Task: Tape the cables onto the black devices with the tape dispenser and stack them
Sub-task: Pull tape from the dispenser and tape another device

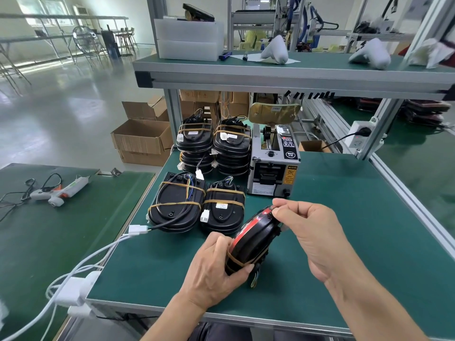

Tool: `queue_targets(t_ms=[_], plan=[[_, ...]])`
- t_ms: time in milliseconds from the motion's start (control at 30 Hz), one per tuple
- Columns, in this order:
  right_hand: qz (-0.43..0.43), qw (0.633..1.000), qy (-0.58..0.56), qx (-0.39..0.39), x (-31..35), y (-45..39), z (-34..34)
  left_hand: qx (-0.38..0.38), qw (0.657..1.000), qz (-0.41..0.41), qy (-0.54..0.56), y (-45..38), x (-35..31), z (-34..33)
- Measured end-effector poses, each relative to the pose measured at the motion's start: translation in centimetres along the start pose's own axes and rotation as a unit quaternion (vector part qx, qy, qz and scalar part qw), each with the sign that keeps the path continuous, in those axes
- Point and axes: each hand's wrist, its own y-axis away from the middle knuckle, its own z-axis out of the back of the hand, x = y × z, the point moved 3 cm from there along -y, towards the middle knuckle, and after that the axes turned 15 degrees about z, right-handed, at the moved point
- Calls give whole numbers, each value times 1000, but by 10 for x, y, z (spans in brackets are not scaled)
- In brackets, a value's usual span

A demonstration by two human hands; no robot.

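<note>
On the green table, taped black devices lie at the left, stacked ones behind, beside the tape dispenser. The left hand grips the lower end of the tilted black device; the right hand pinches its upper edge.

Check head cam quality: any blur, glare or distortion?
Head view: wide-angle bends the upper shelf edge and frame posts; top right corner smeared; window glare washes the floor at left; both hands, left hand and right hand, and the held black device are sharp.
</note>
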Motion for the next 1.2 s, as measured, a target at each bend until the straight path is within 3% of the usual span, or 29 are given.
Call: queue_targets(t_ms=[1200], plan=[[68, 986, 149, -15, 5, 5, -4, 4, 1000, 3, 2, 0, 1, 0]])
